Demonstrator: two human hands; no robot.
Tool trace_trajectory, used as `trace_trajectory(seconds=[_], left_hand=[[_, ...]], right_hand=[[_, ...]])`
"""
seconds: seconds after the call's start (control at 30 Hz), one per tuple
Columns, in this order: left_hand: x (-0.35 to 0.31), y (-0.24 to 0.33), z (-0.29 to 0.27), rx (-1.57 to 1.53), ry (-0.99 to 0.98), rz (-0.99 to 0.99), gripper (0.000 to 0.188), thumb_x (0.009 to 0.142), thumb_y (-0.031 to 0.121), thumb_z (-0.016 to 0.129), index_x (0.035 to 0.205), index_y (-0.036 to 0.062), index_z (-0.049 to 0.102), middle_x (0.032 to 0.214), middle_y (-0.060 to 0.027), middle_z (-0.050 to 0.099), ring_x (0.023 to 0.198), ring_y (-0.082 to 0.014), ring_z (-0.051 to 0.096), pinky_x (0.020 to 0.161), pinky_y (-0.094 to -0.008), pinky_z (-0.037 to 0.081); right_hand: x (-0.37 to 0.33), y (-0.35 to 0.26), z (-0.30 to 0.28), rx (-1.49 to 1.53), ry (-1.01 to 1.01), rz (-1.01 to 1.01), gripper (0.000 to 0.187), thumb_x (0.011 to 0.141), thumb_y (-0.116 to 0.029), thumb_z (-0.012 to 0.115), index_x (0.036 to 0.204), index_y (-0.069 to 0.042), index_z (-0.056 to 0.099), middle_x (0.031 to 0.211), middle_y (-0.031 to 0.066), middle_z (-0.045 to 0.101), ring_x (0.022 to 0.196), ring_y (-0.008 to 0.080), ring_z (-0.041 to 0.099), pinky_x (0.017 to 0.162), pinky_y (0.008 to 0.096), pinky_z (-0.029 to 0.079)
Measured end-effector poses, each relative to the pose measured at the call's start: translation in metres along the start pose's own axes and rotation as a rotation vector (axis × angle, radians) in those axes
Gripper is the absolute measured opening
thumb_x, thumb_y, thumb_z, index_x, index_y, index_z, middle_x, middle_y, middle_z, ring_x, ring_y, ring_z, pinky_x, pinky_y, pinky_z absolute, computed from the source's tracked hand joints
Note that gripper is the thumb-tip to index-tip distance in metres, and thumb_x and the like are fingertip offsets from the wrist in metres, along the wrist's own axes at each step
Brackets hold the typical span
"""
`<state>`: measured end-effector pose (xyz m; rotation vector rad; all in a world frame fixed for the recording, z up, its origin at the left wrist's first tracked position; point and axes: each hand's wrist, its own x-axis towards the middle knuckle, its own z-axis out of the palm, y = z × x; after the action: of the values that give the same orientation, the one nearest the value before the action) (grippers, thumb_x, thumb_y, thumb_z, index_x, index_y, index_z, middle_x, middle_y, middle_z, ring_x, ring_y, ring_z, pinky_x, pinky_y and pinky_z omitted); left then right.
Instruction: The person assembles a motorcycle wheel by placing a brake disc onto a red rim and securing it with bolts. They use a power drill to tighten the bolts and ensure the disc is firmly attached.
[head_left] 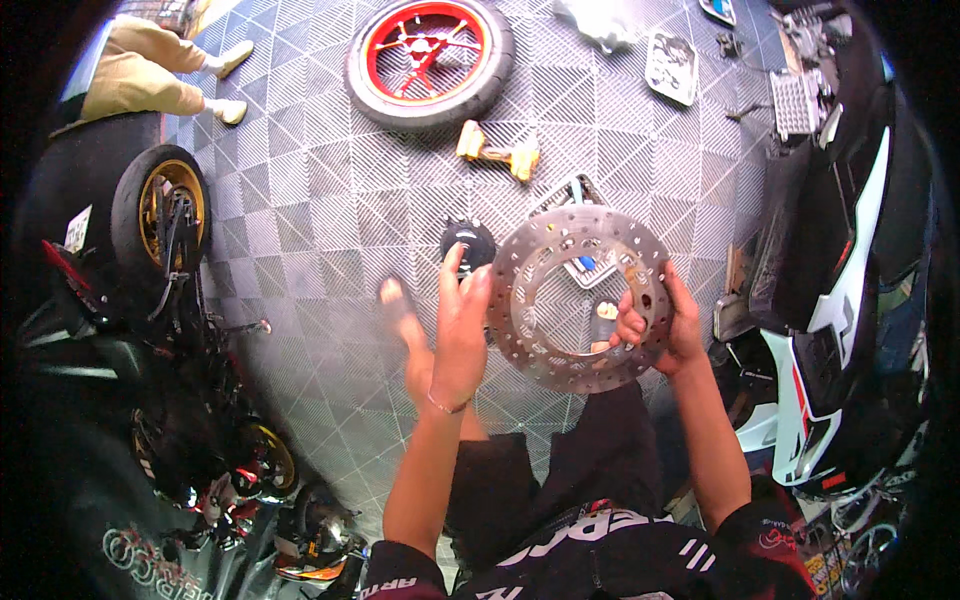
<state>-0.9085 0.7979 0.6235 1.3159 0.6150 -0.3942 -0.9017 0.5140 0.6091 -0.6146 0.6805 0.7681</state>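
Perforated brake disc (570, 372), raised off the floor, on the wearer's side of the red-rimmed wheel (420, 46): probably stiff, fairly heavy, slick-faced; best gripped at opposite edges. Right hand (682, 328) pinching disc between thumb and fingers; left hand (462, 325) loosely spread, contact with disc uncertain. Nearer than the wheel, rightward: part-hidden tray (555, 191) with blue item (586, 264). Right of the wheel: pale tray (660, 95), small dark contents indistinct.
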Motion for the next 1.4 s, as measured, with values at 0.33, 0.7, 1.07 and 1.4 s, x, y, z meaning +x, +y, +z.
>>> trace_trajectory(seconds=[0.33,0.7,1.07,1.4], left_hand=[[0.181,0.105,-0.276,-0.683,-0.444,-0.637,0.086,0.108,0.064,0.036,0.163,-0.0008,0.019,0.145,-0.0297,0.056,0.123,-0.0438,0.065,0.092,-0.0584,0.06],[0.317,0.235,-0.33,-0.245,-0.302,-0.455,0.084,0.104,0.031,0.065,0.165,-0.0004,0.017,0.137,-0.0196,0.062,0.085,-0.0271,0.077,0.064,-0.0332,0.066],[0.641,0.121,-0.33,-0.043,-0.431,-0.205,0.072,0.109,0.022,0.057,0.166,0.0067,0.015,0.128,-0.0171,0.066,0.081,-0.0254,0.074,0.068,-0.0365,0.065],[0.847,0.005,-0.294,0.213,-0.388,0.236,0.073,0.104,0.007,0.064,0.162,-0.0038,0.02,0.104,-0.007,0.069,0.098,-0.011,0.065,0.093,-0.0255,0.051]], right_hand=[[0.135,0.054,0.314,-2.035,-0.508,-0.607,0.061,0.062,-0.047,0.089,0.101,-0.008,0.063,0.087,0.0038,0.055,0.087,0.0234,0.06,0.079,0.0382,0.049],[0.297,0.017,0.383,-2.085,-0.534,-0.601,0.07,0.066,-0.061,0.083,0.108,-0.009,0.063,0.103,0.0026,0.057,0.109,0.0228,0.059,0.116,0.0469,0.039],[0.661,-0.024,0.202,-0.884,0.53,-0.705,0.035,0.101,-0.02,0.069,0.127,0.002,0.062,0.11,0.0125,0.073,0.098,0.0126,0.068,0.084,0.0326,0.055],[0.829,-0.08,0.103,-0.927,0.701,-0.878,0.041,0.098,-0.019,0.073,0.133,0.001,0.066,0.12,0.0114,0.075,0.112,0.0164,0.068,0.1,0.0322,0.052]])
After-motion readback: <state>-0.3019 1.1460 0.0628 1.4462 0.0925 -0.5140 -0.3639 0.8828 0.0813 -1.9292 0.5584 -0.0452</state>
